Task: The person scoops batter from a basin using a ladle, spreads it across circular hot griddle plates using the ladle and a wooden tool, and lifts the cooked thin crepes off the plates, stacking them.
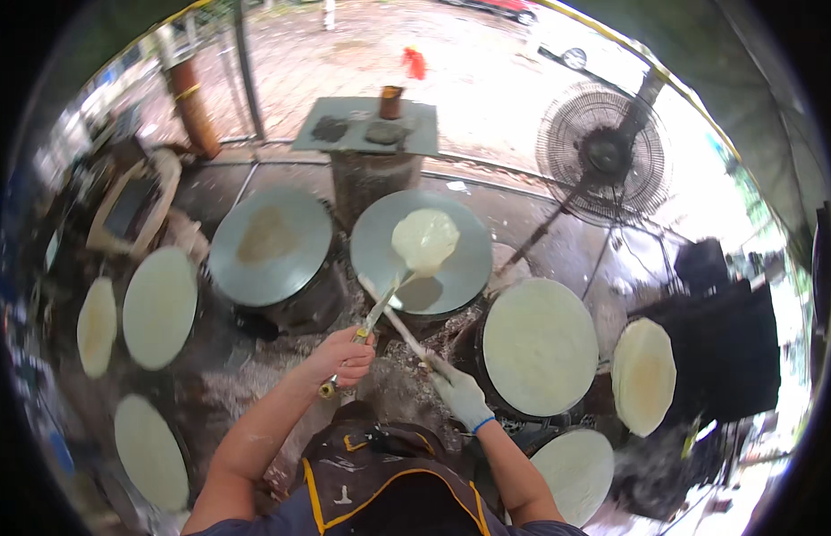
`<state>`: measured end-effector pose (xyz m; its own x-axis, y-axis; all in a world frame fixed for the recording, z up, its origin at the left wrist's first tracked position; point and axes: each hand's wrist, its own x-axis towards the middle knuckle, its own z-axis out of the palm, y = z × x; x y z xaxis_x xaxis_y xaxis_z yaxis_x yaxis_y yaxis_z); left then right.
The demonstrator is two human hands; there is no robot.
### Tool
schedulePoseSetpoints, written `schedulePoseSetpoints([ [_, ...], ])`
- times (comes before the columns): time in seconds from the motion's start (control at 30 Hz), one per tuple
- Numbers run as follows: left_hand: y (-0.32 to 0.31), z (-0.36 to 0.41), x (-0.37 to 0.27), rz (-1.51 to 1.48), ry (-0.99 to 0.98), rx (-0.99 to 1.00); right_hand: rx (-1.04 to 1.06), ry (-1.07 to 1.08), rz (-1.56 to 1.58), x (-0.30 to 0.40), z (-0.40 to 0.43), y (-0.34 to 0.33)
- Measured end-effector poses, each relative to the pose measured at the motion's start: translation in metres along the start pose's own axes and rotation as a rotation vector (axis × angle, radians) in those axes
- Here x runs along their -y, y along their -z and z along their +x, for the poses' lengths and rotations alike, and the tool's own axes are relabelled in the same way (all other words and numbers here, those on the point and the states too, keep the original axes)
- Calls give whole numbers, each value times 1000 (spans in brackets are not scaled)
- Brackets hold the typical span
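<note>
My bare left hand (345,358) grips a long metal-handled tool (376,313) with a brass-coloured end; its far tip is blurred. In my right hand (459,394), which wears a white glove with a blue cuff, is a pale wooden stick (405,333). The two tools cross over the near edge of a round griddle (375,234). On that griddle lies a pool of pale wet batter (425,240), with a narrow tail reaching towards the metal tool. A darker patch (419,295) shows on the plate below it.
Left is another griddle (305,214) with a brown stain. Thin pale batter rounds cover griddles at right (541,348), lower right (573,476), left (159,308) and lower left (151,452). A pedestal fan (603,154) stands beyond. A metal sheet (355,110) tops a drum (375,181).
</note>
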<state>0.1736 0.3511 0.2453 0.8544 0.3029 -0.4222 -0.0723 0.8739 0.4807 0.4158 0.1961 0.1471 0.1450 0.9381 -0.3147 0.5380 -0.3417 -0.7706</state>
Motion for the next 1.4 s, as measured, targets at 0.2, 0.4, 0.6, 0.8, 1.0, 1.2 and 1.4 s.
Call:
schedulePoseSetpoints([
  [0.2, 26, 146, -50, 817, -125, -144, -663, -321, 1103, -25, 93, 10],
  [0.4, 131, 265, -63, 1517, -375, -148, -1025, -318, 1249, -38, 149, -45],
  [0.6, 151, 299, -123, 1860, -309, -251, -947, -575, 395, -2, 184, -44],
  [0.8, 171, 315, -175, 2014, -389, -247, -900, -550, 652, -15, 225, -33],
  [1.0, 189, 307, -197, 2077, -383, -283, -746, -539, 722, 18, 264, -36],
  [1.2, 203, 284, -219, 2073, -444, -414, -1041, -455, 926, 4, 249, -49],
  [1.4, 223, 252, -229, 2167, -506, -494, -641, -570, 1024, 26, 274, -10],
])
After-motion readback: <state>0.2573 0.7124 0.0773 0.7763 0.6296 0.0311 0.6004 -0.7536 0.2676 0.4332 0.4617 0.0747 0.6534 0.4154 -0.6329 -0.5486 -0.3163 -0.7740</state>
